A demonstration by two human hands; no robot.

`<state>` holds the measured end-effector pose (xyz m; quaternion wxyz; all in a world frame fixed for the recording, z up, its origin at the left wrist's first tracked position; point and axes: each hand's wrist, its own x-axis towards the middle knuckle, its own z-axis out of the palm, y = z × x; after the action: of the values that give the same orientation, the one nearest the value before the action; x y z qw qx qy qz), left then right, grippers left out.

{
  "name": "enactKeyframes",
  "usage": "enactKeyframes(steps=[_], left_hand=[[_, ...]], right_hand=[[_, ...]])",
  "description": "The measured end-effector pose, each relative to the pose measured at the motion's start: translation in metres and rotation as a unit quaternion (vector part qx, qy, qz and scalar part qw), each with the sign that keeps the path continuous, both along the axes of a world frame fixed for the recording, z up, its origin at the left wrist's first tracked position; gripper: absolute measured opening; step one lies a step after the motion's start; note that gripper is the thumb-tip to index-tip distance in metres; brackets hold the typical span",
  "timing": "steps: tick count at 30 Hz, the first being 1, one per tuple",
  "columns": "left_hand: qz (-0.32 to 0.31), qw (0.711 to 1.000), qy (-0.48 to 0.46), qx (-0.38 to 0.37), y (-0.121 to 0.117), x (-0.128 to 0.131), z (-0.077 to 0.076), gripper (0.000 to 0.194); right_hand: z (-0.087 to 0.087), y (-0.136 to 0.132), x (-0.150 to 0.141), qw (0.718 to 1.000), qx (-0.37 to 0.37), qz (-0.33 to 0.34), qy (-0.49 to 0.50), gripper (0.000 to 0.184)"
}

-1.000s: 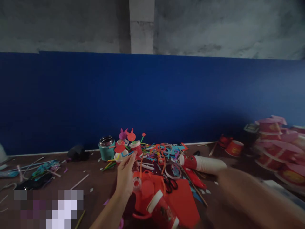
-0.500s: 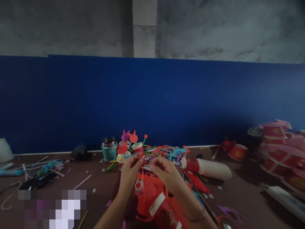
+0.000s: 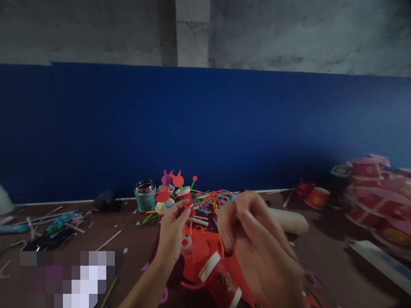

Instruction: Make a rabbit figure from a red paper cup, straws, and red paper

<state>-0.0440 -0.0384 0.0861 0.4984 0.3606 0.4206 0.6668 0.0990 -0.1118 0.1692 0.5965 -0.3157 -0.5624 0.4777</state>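
Teal and open at the top, an insulated jar [image 3: 145, 200] stands beside paper cups fitted with straws and cut-outs, among them a red cat-eared cut-out [image 3: 178, 180]. Just nearer the person, the left hand [image 3: 171, 233] is raised with thumb and index finger close together at a small red piece [image 3: 192, 210]; whether they grip it is hard to tell. Below lie a roll of tape [image 3: 185, 243] and a tilted red-and-white cup [image 3: 221, 280] over red paper [image 3: 205, 252]. The right hand [image 3: 257, 244], blurred and well apart from the left, has its fingers curled in; what it holds, if anything, cannot be told. Beyond it, a stack of nested paper cups [image 3: 292, 221] lies on its side. This looks like fine handling of a small part between fingertips; the next move would call for a light, steady pinch that spares the crowded cut-outs.
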Motion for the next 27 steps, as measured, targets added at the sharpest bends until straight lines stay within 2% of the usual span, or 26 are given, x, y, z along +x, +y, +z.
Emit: enactKeyframes(steps=[3, 5, 9, 16, 20, 27], left_hand=[[0.008, 1.000, 0.001, -0.002, 0.000, 0.000, 0.001, 0.042], [0.005, 1.000, -0.004, -0.005, 0.000, -0.001, 0.003, 0.045], [0.008, 1.000, -0.017, 0.001, 0.000, 0.000, 0.005, 0.046], [0.025, 1.000, 0.013, 0.014, -0.002, 0.001, 0.009, 0.039], [0.024, 0.999, 0.024, 0.014, -0.006, 0.002, 0.010, 0.038], [0.034, 0.997, 0.068, 0.030, -0.006, 0.003, 0.008, 0.034]], right_hand=[[-0.008, 0.033, -0.003, 0.995, -0.055, -0.004, 0.083, 0.018], [-0.020, 0.051, -0.003, 0.992, -0.105, 0.008, 0.071, 0.021], [-0.042, 0.070, -0.003, 0.989, -0.147, 0.012, 0.007, 0.021], [-0.054, 0.078, -0.007, 0.983, -0.146, 0.019, -0.113, 0.023], [-0.056, 0.080, -0.008, 0.980, -0.144, 0.007, -0.139, 0.018], [-0.063, 0.082, -0.009, 0.981, -0.085, -0.024, -0.175, 0.014]])
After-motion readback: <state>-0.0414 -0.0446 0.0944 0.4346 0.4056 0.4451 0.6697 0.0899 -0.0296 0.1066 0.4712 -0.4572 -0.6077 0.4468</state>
